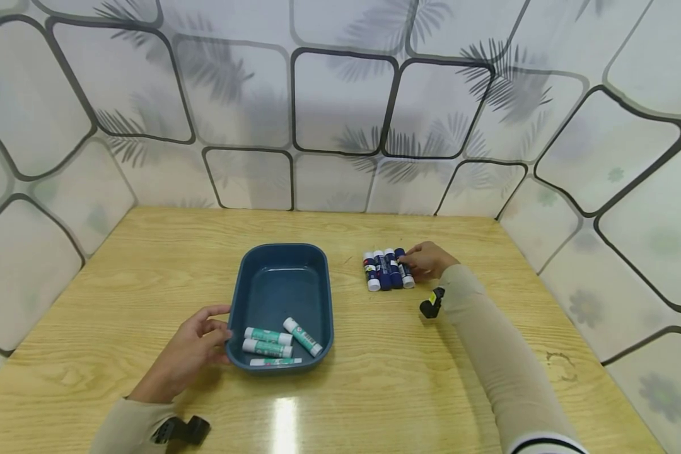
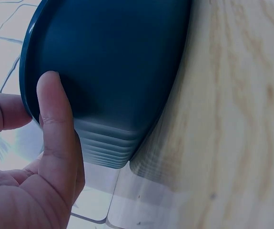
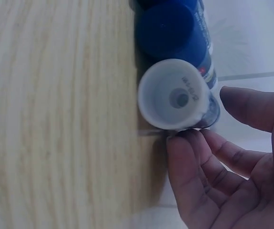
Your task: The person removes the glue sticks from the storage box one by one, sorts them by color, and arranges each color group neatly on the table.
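Observation:
A dark blue plastic bin (image 1: 280,257) stands on the table. My left hand (image 1: 195,343) is at its left side, the thumb (image 2: 55,114) against the outer wall and another fingertip at the rim. Several green-and-white glue sticks (image 1: 268,349) lie in the near end of the bin. To the right, several navy-and-white glue sticks (image 1: 383,270) lie side by side in a row. My right hand (image 1: 428,260) is at the rightmost glue stick (image 3: 175,93), fingertips touching its side near the white end. In the right wrist view the thumb stands slightly apart from it.
The wooden table (image 1: 369,372) meets a patterned wall covering (image 1: 340,113) at the back, which continues along both sides. A wrist camera (image 1: 431,304) is strapped under the right sleeve; another camera (image 1: 184,430) sits on the left wrist.

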Tool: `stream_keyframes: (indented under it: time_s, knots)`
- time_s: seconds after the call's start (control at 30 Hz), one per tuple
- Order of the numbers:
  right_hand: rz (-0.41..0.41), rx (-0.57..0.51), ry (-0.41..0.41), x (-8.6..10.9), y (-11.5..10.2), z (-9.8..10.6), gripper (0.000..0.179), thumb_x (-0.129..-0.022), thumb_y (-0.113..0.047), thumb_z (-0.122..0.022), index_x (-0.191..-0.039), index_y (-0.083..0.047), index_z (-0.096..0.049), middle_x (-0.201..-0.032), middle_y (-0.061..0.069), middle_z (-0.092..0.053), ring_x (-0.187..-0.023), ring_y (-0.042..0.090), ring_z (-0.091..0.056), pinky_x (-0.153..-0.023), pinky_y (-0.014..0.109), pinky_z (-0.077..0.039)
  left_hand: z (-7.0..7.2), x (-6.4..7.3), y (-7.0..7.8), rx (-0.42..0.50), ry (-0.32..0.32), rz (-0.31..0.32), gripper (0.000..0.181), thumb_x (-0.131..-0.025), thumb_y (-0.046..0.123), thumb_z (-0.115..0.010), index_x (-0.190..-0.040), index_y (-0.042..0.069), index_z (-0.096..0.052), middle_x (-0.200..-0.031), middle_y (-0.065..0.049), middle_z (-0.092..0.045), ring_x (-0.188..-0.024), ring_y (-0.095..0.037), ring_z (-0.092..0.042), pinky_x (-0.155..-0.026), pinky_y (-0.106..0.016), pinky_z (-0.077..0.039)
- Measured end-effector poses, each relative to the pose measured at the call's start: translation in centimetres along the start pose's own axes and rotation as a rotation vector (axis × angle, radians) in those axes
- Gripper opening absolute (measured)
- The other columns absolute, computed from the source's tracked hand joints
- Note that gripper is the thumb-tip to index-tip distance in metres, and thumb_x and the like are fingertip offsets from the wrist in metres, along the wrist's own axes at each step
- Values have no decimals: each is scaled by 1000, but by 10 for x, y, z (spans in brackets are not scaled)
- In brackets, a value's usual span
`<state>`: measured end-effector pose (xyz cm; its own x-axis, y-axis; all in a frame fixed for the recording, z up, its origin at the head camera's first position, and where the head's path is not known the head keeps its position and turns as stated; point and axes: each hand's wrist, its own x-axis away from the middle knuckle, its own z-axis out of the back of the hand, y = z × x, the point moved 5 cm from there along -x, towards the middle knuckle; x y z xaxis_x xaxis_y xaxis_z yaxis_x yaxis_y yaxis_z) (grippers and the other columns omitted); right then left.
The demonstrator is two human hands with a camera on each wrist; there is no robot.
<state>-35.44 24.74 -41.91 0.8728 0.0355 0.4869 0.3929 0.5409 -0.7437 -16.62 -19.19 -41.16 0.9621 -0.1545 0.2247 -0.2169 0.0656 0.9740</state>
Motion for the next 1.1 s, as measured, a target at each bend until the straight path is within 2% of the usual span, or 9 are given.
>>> stream_keyframes:
  time_s: [0.23,0.53,0.67,0.83,1.1]
  knots:
    - [44,13,-11,9,-7,7,41,-97,-19,-58,-129,5,-50,-114,17,-50,-97,26,-56,-86,40,-54,0,0,0,-8,-1,0,49,-95,-1,-45,-142,-4,-30,-104,-18,-49,-80,-24,-60,-68,-41,-57]
    - [136,13,-14,16,-27,11,47,-101,-22,-48,-139,5,-40,-125,24,-48,-105,31,-55,-86,39,-54,-1,0,0,-19,-10,-3,49,-97,0,-45,-143,-4,-29,-105,-18,-50,-86,-23,-58,-70,-41,-57]
    - [166,-24,-36,21,-39,5,50,-102,-25,-40,-142,5,-37,-122,25,-51,-100,30,-57,-88,43,-52,0,0,0,-25,-10,-5,48,-97,0,-45,-143,-3,-30,-105,-18,-50,-88,-23,-57,-70,-41,-57]
    - [192,-64,-65,28,-54,-8,52,-103,-30,-34,-139,7,-41,-110,21,-56,-86,25,-59,-86,44,-53,0,0,0,-23,-13,-4,48,-97,0,-45,-143,-3,-30,-105,-17,-49,-89,-23,-57,-70,-41,-57]
    - [252,-23,-133,40,-77,-35,49,-103,-30,-33,-136,5,-44,-110,20,-56,-80,20,-61,-86,46,-52,0,1,2,-13,4,1,49,-96,-1,-45,-142,-4,-30,-103,-17,-49,-82,-23,-59,-69,-40,-57]
